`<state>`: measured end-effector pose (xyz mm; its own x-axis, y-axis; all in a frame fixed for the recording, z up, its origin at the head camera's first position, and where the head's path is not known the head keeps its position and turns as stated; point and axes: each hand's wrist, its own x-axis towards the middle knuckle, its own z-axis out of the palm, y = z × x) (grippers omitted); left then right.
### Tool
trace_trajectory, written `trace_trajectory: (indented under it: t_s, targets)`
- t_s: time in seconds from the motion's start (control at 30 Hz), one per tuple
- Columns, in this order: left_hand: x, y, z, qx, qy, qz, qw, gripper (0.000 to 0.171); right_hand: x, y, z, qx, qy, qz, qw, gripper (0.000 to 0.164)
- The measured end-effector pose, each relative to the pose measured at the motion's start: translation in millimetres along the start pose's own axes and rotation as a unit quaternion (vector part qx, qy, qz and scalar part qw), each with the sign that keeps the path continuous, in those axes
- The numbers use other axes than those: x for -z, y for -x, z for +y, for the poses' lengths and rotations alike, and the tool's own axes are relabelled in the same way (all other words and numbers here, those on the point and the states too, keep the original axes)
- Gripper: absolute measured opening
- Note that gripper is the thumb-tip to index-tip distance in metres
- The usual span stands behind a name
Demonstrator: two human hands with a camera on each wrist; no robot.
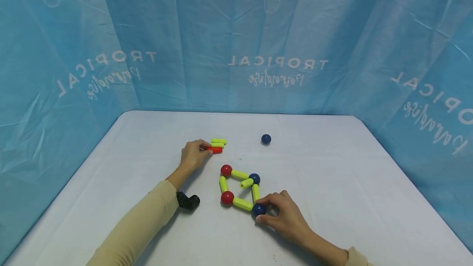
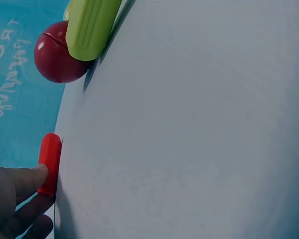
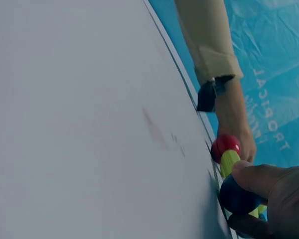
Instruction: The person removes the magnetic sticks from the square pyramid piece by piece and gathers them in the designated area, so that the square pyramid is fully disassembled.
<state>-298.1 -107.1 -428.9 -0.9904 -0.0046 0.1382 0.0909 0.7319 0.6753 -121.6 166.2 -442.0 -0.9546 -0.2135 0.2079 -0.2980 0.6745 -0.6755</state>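
Observation:
My left hand [image 1: 194, 153] pinches a red rod [image 1: 215, 150] by its left end, beside two yellow-green rods [image 1: 219, 141]. Thumb and fingers are on the red rod [image 2: 51, 159] in the left wrist view too. Nearer to me, yellow-green rods [image 1: 242, 204] and balls form a four-sided frame, with two red balls [image 1: 227, 198] on its left side. A dark blue ball [image 1: 254, 178] at its far right corner bears an extra rod [image 1: 246, 183] that points inward. My right hand [image 1: 288, 218] grips the near right corner's dark blue ball [image 1: 259, 211] between thumb and fingers.
A loose dark blue ball [image 1: 266, 139] lies toward the back of the white table [image 1: 325, 167]. A black device [image 1: 188, 201] is at my left wrist. Blue printed curtains [image 1: 207, 24] hang behind the table and along both sides.

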Motion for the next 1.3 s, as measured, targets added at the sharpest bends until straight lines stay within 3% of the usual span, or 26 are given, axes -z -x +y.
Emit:
trace_trajectory:
  t_s: [0.13, 0.3, 0.57, 0.67, 0.83, 0.97, 1.07, 1.17, 1.3]
  targets:
    - [1.5, 2.4, 2.1, 0.005, -0.005, 0.012, 0.9999, 0.024, -3.9, 3.7, -7.2, 0.011, 0.019, -0.006, 1.000, 0.039]
    - [7.8, 12.4, 10.5, -0.005, 0.006, 0.030, 0.9995, 0.025, -6.7, 10.4, -19.2, 0.016, 0.025, -0.048, 0.998, 0.041]
    - [24.1, 45.0, 24.2, -0.038, 0.050, 0.018, 0.9979, 0.026, -9.2, 16.7, -40.7, 0.007, 0.017, -0.136, 0.991, 0.048]
    - [29.3, 60.0, 29.6, -0.045, 0.054, -0.004, 0.9975, 0.026, -7.1, 14.3, -39.8, 0.024, 0.022, -0.117, 0.993, 0.045]
    - [33.0, 86.2, 38.4, -0.067, 0.053, -0.043, 0.9954, 0.026, 0.8, -1.6, -26.8, 0.045, 0.036, -0.027, 0.998, 0.037]
    - [28.8, 106.8, 44.0, -0.069, 0.043, -0.078, 0.9937, 0.027, 6.6, -19.6, -14.8, 0.042, 0.031, -0.002, 0.999, 0.040]
    - [24.3, 120.6, 48.2, -0.072, 0.040, -0.098, 0.9917, 0.027, 9.1, -31.8, -7.4, 0.044, 0.024, -0.015, 0.999, 0.042]
    - [20.7, 131.6, 52.2, -0.097, 0.024, -0.104, 0.9895, 0.029, 10.6, -42.1, -1.2, 0.043, 0.007, -0.050, 0.998, 0.042]
    - [16.1, 140.7, 55.9, -0.136, -0.003, -0.087, 0.9869, 0.029, 10.9, -51.2, 3.5, 0.035, -0.014, -0.099, 0.994, 0.039]
